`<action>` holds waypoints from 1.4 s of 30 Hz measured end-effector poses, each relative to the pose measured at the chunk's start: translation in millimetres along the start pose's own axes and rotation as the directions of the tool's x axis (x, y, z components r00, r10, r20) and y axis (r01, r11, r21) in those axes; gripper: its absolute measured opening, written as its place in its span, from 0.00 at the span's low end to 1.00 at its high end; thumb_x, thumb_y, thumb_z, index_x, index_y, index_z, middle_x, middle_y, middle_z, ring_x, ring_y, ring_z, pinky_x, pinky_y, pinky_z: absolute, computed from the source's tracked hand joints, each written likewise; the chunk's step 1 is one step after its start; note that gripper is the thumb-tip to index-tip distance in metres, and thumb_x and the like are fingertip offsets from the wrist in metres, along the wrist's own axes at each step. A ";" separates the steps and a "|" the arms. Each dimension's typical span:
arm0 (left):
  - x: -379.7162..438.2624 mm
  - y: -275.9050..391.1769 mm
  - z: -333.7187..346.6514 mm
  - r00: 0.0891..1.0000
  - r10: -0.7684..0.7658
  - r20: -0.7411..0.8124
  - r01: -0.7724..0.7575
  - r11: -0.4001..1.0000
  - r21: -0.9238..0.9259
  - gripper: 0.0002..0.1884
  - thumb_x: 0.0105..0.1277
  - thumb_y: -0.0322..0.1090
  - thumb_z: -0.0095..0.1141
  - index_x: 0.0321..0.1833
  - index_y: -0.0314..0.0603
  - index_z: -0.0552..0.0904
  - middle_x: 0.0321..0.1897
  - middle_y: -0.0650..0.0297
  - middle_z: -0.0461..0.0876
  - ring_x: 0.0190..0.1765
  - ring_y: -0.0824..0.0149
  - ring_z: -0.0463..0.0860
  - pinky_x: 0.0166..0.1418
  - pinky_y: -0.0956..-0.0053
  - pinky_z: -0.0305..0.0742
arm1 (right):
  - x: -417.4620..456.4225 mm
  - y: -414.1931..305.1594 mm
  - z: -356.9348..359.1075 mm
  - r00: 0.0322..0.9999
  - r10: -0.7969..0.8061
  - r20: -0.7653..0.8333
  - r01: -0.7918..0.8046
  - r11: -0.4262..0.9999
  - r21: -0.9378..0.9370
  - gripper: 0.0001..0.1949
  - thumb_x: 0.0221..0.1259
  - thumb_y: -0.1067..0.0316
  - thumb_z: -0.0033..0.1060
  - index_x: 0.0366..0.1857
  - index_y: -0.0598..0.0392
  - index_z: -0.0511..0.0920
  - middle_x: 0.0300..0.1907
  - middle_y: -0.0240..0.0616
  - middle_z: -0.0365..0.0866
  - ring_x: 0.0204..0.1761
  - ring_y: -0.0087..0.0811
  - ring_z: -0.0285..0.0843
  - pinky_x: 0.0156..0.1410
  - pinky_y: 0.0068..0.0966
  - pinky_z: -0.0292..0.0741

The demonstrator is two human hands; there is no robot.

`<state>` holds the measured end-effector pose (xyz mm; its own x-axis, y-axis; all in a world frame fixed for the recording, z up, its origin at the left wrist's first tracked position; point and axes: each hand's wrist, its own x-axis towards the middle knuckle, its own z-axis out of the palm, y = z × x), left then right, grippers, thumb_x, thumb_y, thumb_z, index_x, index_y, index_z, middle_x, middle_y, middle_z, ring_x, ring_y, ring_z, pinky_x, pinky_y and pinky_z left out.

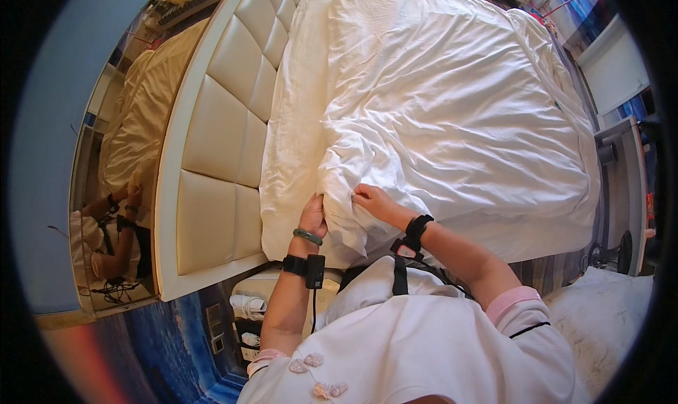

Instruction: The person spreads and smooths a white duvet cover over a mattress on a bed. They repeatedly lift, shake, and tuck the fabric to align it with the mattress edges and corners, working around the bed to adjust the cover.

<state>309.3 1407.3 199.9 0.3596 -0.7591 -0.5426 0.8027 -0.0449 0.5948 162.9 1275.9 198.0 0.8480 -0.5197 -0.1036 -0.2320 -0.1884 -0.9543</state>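
A wrinkled white duvet (450, 97) covers most of the bed in front of me. My left hand (314, 217) grips the duvet's near corner at its headboard-side edge, the fingers partly hidden by the cloth. A short way to the right, my right hand (377, 201) pinches a fold of the same duvet between thumb and fingers. Between the two hands the cloth bunches up and hangs towards my body. Under it, a strip of white bed sheet (291, 155) shows along the headboard.
A cream padded headboard (217, 134) borders the bed on the left, with a mirror (143, 112) behind it. A bedside table (275, 285) with coiled white cables (249, 306) stands close to my left arm. At the right are an open-fronted grey cabinet (617, 192) and a pale furry cover (598, 319).
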 end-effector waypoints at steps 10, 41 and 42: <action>-5.9 9.9 12.6 0.931 -0.080 0.357 -0.277 0.480 0.832 0.13 0.72 0.37 0.47 0.48 0.34 0.77 0.30 0.71 0.75 0.35 0.76 0.70 0.40 0.78 0.69 | 47.6 -40.1 -53.3 0.935 -0.063 -0.349 0.036 0.996 -0.085 0.08 0.62 0.64 0.59 0.36 0.58 0.77 0.28 0.43 0.78 0.30 0.36 0.74 0.39 0.30 0.72; 34.0 9.8 -5.9 0.949 0.287 -0.132 -0.182 0.838 0.515 0.15 0.70 0.43 0.53 0.48 0.38 0.78 0.39 0.67 0.79 0.43 0.73 0.76 0.50 0.76 0.70 | 15.7 -16.8 -39.2 0.980 0.082 0.182 -0.024 0.954 -0.300 0.21 0.60 0.46 0.57 0.39 0.57 0.80 0.34 0.54 0.82 0.37 0.51 0.79 0.42 0.39 0.73; 24.4 14.4 -15.0 0.912 0.323 -0.252 -0.160 0.848 0.505 0.16 0.69 0.43 0.53 0.50 0.37 0.78 0.41 0.67 0.80 0.45 0.72 0.76 0.52 0.76 0.70 | 25.5 -9.4 -44.8 0.964 0.199 0.179 -0.125 0.925 -0.358 0.20 0.63 0.50 0.58 0.45 0.58 0.80 0.32 0.48 0.82 0.35 0.35 0.79 0.43 0.33 0.73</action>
<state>336.7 1397.9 186.4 0.7073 -0.5429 -0.4528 0.3826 -0.2445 0.8910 165.4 1227.2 216.9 0.8562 -0.3892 -0.3398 -0.4910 -0.4082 -0.7696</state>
